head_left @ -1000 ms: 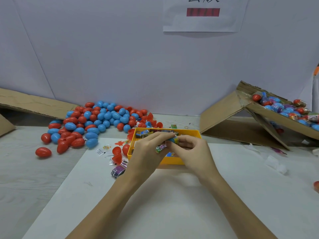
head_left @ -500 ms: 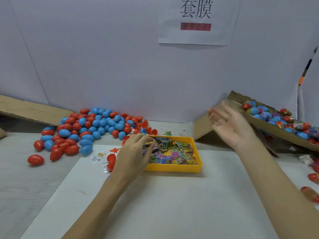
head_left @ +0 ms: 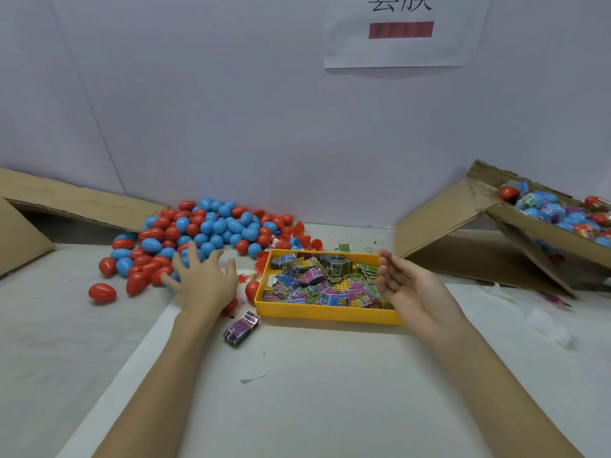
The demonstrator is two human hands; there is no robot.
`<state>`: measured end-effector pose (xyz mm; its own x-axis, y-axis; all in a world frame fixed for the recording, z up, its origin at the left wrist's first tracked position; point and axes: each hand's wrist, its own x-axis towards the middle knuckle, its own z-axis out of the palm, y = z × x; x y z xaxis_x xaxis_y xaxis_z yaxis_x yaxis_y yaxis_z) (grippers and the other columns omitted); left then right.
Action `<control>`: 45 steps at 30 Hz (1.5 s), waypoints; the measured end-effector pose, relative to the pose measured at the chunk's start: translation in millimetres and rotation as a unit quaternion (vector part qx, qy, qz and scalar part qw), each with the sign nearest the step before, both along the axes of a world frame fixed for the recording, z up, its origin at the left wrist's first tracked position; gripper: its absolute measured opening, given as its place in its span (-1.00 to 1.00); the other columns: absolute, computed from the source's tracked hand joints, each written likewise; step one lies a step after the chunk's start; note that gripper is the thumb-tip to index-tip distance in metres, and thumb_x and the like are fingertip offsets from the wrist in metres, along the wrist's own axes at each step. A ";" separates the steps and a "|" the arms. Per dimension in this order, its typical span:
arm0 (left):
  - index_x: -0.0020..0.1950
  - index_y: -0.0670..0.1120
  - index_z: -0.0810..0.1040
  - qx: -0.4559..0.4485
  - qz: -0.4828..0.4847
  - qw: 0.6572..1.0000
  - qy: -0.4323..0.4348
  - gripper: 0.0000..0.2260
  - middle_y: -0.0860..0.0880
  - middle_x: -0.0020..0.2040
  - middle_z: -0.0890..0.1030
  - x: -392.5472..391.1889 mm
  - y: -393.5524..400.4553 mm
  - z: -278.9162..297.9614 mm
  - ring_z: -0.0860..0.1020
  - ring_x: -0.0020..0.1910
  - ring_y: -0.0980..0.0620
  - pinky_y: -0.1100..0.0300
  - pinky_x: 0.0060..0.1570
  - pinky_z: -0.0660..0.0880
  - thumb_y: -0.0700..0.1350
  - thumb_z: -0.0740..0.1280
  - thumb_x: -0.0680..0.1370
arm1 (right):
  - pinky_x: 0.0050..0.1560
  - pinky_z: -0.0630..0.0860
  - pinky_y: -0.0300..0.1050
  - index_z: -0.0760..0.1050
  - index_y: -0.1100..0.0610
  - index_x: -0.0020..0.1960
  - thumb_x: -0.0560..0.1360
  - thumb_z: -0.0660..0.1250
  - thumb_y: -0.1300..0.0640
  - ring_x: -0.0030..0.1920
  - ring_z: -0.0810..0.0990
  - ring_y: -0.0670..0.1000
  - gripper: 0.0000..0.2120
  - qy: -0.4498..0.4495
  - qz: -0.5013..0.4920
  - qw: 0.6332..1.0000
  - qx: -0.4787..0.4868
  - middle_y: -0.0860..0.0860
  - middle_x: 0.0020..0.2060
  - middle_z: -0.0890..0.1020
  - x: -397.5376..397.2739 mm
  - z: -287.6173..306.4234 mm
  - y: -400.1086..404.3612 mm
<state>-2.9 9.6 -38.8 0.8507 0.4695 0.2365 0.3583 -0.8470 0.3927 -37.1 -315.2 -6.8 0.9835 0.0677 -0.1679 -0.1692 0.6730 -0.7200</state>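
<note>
White wall panels [head_left: 231, 110] back a pale table [head_left: 330, 391]; one paper sign [head_left: 403, 31] is fixed to the wall at upper right.

1. Far left: one cardboard flap [head_left: 76, 203] lies sloped against the wall.
2. Left of centre: the egg pile [head_left: 211, 226] rests on the table against the wall. It consists of red and blue plastic eggs, too many and too overlapped for an exact count. One single red egg [head_left: 102, 292] lies apart at the near left of the pile.
3. The left hand [head_left: 201, 282] is palm down at the near edge of the egg pile. Its fingers [head_left: 180, 262] are straight and spread wide, with the tips over the nearest eggs. It grips nothing; whether it makes contact with the eggs cannot be told.
4. One purple wrapped packet [head_left: 240, 328] lies on the table, between the left forearm and the tray corner.
5. Centre: one yellow tray [head_left: 324, 314] holds a loose heap of printed sleeves [head_left: 317, 285], which cannot be counted.
6. The right hand [head_left: 413, 289] is at the tray's right end, palm turned left. Its fingers [head_left: 391, 262] are relaxed and slightly bent, and hold nothing.
7. Far right: one tilted cardboard box [head_left: 542, 246] contains wrapped eggs [head_left: 545, 206].
</note>
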 end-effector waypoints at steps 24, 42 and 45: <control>0.17 -0.07 0.59 -0.267 -0.416 0.844 -0.207 -0.72 0.01 0.09 0.64 -48.1 -94.9 33.8 0.67 0.03 0.07 0.22 0.04 0.63 -0.19 0.54 0.50 | 0.01 0.63 -0.19 0.65 0.15 0.20 0.66 0.29 0.27 -0.02 0.71 0.01 -0.79 -0.191 -0.040 0.924 -0.329 0.07 -0.04 0.74 -15.7 -6.1 18.0; 0.31 -0.05 0.57 -0.263 -0.388 0.860 -0.202 -0.74 0.04 -0.06 0.67 -53.5 -100.6 36.0 0.65 -0.06 0.04 0.02 0.01 0.63 -0.05 0.36 0.63 | 0.14 0.54 -0.10 0.67 0.03 0.13 0.68 0.19 -0.09 0.10 0.59 -0.11 -0.67 -0.277 -0.064 0.735 -0.615 -0.07 0.03 0.66 -28.0 -7.2 40.0; 0.33 -0.07 0.56 -0.262 -0.360 0.874 -0.194 -0.73 -0.02 -0.06 0.66 -50.0 -98.0 33.5 0.64 -0.06 0.00 -0.06 0.00 0.62 -0.02 0.31 0.65 | 0.25 0.40 0.03 0.70 -0.04 0.12 0.69 0.15 -0.15 0.17 0.49 -0.01 -0.62 -0.271 -0.006 0.619 -0.737 -0.05 0.09 0.64 -26.9 -14.8 40.6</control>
<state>-52.9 -88.4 -5.3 0.8736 -0.0249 0.4859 -0.4404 -0.4651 0.7679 -64.1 -274.7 -21.6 0.9212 0.2265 0.3164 0.3654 -0.7833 -0.5029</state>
